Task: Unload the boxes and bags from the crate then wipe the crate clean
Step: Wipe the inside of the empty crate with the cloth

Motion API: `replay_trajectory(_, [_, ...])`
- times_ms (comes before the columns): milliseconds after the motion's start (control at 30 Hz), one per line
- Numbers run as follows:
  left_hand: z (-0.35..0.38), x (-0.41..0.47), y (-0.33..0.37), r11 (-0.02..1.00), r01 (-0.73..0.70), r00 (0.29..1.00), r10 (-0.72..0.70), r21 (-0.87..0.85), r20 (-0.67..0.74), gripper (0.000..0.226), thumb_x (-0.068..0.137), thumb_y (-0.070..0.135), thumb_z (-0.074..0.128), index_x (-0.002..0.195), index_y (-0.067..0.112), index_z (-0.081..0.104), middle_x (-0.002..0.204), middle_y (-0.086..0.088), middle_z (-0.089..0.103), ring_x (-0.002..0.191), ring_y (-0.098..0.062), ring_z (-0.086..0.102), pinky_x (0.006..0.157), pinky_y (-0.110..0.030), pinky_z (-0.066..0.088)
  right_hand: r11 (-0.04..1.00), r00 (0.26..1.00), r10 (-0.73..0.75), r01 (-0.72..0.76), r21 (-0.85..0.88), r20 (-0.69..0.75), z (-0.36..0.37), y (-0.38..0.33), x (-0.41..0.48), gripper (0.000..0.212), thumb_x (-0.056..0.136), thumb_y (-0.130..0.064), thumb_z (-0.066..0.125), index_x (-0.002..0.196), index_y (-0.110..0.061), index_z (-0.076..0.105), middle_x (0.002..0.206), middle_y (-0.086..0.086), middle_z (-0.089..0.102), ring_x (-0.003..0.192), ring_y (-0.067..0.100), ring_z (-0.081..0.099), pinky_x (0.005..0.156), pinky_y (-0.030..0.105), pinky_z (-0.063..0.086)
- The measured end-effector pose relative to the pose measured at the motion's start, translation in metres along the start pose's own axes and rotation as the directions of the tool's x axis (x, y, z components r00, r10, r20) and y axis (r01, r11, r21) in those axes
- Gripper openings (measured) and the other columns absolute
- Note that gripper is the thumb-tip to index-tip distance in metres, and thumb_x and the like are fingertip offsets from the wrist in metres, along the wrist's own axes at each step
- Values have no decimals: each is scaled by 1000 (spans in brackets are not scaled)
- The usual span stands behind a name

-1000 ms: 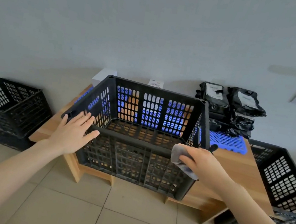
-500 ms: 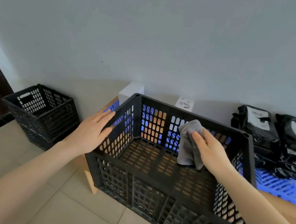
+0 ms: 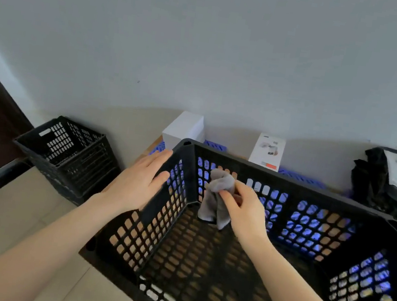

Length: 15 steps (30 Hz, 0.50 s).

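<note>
Here, two bare hands work at a black slotted plastic crate [image 3: 290, 184].
The right hand [image 3: 247, 210] pinches a crumpled grey cloth [image 3: 214, 204] against the crate's far left inner corner. The left hand [image 3: 135, 187] lies flat, fingers straight, on the outside of its left wall. Two white cardboard boxes [image 3: 185, 129] stand just behind the crate, with black plastic bags [image 3: 373, 181] at far right.

- We see our left hand [image 3: 135, 187] bare, with slim fingers.
- Behind its wrist, our left forearm [image 3: 44, 243] is bare to the frame edge.
- Our right hand [image 3: 245, 209] is bare too.
- Behind that wrist, our right forearm [image 3: 300, 289] is equally uncovered.
</note>
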State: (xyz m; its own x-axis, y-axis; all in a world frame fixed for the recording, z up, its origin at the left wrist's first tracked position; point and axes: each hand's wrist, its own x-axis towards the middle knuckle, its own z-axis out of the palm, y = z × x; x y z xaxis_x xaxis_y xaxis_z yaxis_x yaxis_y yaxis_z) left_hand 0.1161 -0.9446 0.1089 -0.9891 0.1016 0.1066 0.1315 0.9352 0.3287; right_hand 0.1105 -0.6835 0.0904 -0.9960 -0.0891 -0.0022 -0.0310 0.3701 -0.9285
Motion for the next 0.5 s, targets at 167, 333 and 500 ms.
replay_trajectory(167, [5, 39, 7, 999, 2, 1000, -2, -34, -7, 69, 94, 63, 15, 155, 32, 17, 161, 14, 18, 145, 3, 13, 118, -23, 14, 996, 995, -41, 48, 75, -91, 41, 16, 39, 35, 91, -33, 61, 124, -38, 55, 116, -19, 57, 105, -4, 52, 95, 24, 43])
replay_trajectory(333, [11, 67, 1, 999, -45, 999, 45, 1, 16, 64, 97, 57, 22, 155, 28, 21, 157, 19, 20, 142, 14, 11, 113, -7, 8, 976, 963, -179, 200, 88, -201, 83, 20, 72, 35, 87, -37, 57, 122, -36, 54, 114, -21, 57, 108, -4, 50, 96, 25, 45])
replay_trajectory(500, [22, 70, -4, 988, -5, 1000, 0, -153, -30, 57, 98, 43, 32, 151, 22, 33, 153, 11, 39, 142, -3, 31, 117, -36, 30, 941, 921, -215, 285, 184, -326, 133, 24, 83, 38, 87, -29, 61, 124, -24, 55, 120, -10, 60, 112, 2, 52, 98, 24, 43])
